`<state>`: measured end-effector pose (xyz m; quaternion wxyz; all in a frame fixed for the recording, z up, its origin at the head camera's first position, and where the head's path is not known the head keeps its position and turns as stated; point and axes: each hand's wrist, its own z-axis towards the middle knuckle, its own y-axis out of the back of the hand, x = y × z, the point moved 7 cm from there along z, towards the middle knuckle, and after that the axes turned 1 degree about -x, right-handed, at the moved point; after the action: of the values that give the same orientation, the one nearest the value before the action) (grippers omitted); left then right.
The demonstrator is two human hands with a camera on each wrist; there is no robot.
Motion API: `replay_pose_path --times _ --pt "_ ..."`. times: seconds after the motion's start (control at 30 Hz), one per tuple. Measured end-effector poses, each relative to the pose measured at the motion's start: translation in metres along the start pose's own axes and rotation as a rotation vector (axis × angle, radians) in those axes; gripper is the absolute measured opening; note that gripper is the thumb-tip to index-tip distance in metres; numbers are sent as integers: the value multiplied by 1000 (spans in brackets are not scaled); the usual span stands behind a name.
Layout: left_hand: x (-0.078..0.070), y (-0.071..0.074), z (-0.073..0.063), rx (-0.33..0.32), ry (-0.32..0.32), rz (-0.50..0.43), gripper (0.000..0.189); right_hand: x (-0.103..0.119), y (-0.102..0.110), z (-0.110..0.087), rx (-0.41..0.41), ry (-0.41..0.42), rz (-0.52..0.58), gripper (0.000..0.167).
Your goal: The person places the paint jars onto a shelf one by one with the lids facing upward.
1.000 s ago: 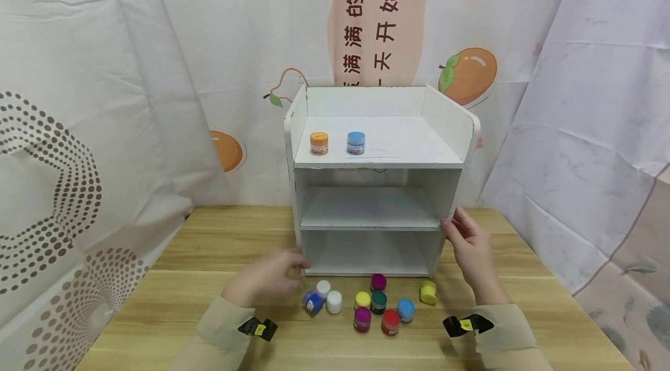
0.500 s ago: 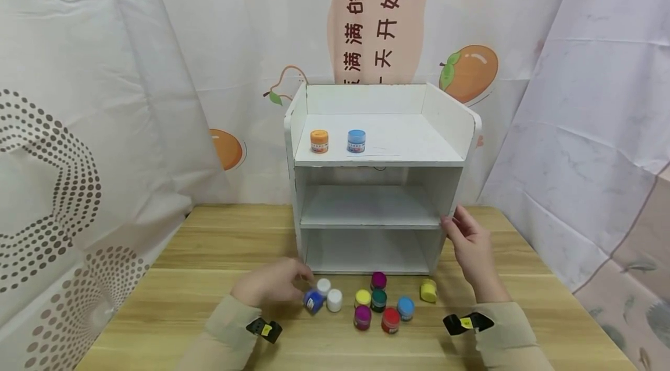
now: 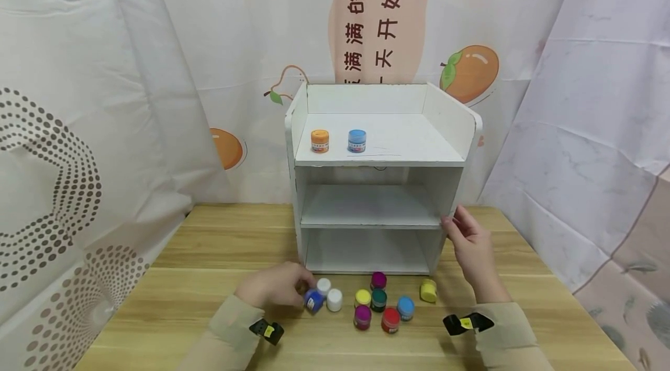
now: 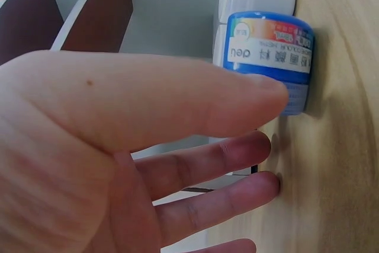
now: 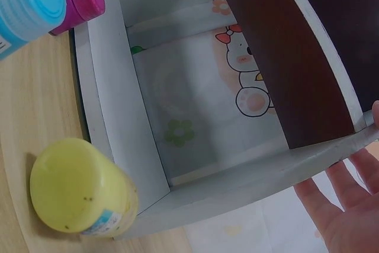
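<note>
My left hand (image 3: 280,286) is low at the left front of a white shelf unit (image 3: 377,225), beside a blue paint jar (image 3: 314,301). In the left wrist view its thumb (image 4: 249,99) overlaps the blue jar's near side; the other visible fingers are spread, with nothing between them, and the index finger is hidden. Two white-lidded jars (image 3: 334,300) sit against the blue one. My right hand (image 3: 471,243) holds the right side panel of the shelf unit, thumb at the front edge and fingers along the outside.
An orange jar (image 3: 320,141) and a light-blue jar (image 3: 357,141) stand on the top shelf. Several more paint jars, including a red jar (image 3: 390,320) and a green jar (image 3: 379,300), are grouped on the wooden table (image 3: 225,243). A yellow jar (image 3: 428,291) lies apart, towards the right.
My left hand has moved right and slightly toward me, from the shelf's lower left corner to the blue jar. My right hand stays on the side panel; the jars have not moved.
</note>
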<state>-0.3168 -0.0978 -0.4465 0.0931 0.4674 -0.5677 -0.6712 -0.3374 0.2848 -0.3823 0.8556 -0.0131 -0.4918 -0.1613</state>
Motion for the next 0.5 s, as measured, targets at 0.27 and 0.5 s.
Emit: replay_pose_path --times 0.27,0.5 --pt "-4 1 0 -9 25 13 28 1 0 1 2 9 13 45" --pt "-2 0 1 -13 24 -1 32 -1 0 1 4 4 11 45"
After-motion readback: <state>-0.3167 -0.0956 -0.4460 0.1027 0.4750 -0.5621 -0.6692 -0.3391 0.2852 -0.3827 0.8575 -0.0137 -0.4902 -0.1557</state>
